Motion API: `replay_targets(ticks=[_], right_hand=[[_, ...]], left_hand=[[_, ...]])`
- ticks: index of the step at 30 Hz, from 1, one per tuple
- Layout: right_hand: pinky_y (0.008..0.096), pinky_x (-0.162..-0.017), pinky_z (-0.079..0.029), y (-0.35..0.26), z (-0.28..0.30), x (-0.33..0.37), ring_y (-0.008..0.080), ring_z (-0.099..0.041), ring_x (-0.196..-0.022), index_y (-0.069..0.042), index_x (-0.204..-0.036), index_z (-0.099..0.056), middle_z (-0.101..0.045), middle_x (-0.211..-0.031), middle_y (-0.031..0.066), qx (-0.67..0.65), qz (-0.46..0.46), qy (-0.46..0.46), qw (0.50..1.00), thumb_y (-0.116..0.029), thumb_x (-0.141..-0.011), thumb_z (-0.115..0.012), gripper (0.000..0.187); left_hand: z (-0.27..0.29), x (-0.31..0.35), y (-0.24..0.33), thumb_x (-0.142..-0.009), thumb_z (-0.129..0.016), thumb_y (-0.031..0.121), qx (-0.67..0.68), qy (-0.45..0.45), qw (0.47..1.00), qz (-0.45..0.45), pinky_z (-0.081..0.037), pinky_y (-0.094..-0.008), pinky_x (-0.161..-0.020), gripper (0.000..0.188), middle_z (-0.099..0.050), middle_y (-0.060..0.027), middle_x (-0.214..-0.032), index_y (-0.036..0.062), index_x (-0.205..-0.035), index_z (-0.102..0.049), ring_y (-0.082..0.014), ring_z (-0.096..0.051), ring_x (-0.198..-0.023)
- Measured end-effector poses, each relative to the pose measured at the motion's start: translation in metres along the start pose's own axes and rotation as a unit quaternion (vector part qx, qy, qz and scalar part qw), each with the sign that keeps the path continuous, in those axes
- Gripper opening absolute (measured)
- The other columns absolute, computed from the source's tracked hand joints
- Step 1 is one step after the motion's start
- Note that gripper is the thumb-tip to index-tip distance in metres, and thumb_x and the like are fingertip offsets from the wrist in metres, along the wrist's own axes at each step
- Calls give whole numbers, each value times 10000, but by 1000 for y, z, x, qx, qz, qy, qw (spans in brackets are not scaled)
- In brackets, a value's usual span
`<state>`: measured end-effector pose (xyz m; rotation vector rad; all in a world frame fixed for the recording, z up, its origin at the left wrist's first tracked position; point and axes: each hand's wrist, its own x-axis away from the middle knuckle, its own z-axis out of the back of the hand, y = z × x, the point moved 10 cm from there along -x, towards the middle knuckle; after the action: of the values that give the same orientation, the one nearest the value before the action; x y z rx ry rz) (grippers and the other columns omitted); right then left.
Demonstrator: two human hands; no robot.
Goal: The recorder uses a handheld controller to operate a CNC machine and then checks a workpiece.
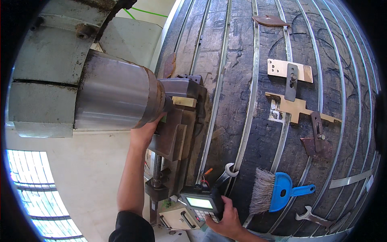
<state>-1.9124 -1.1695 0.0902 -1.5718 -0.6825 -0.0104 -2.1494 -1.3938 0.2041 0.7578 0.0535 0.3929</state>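
Observation:
My left hand [144, 131] is raised beside the lower end of the machine's metal spindle [111, 94], close to the vise [167, 137]. Its fingers are mostly hidden behind the spindle tip, and a small bit of green shows at them; whether they grip anything does not show. Clamped in the vise is a small brass-coloured block [184, 101]. Lower down, my right hand [227, 220] is wrapped round a dark handheld controller [202, 202] with a lit screen, its thumb over the keypad.
On the slotted machine table [238, 133] lie a blue brush [283, 191], an open-ended wrench [225, 173] and another wrench [314, 218]. Metal clamps [291, 82] hold a stepped plate [294, 109]. The vise screw [157, 166] sticks out below the jaws. A window [44, 193] is at lower left.

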Motion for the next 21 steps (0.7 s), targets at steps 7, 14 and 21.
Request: replay_targets(ticks=[7, 14, 21], right_hand=[[369, -762, -491, 4, -1, 0, 312, -639, -836, 75, -1190, -274, -607, -923, 226, -7, -16, -7, 1000, -192, -693, -714, 715], [370, -746, -495, 3, 0, 0, 314, -642, -817, 81, -1187, -281, -610, -912, 224, -17, -17, -6, 1000, -195, -692, -715, 713], [376, -747, -492, 1, -1, -1, 316, -640, -816, 83, -1186, -284, -610, -911, 223, 5, -29, -19, 999, -197, -690, -715, 714]], left_hand=[[0, -5, -8, -707, -761, 153, 66, -12, 998, -7, -439, -300, -804, 382, -600, -72, -1021, -13, -1016, -610, -177, -542, -920], [-3, -3, -9, -696, -768, 126, 72, -3, 997, 9, -437, -296, -808, 379, -596, -63, -1008, -2, -1016, -612, -168, -542, -916], [-7, 0, 7, -699, -763, 125, 81, 4, 996, -27, -431, -292, -812, 363, -597, -53, -1009, 5, -1008, -617, -165, -541, -915]])
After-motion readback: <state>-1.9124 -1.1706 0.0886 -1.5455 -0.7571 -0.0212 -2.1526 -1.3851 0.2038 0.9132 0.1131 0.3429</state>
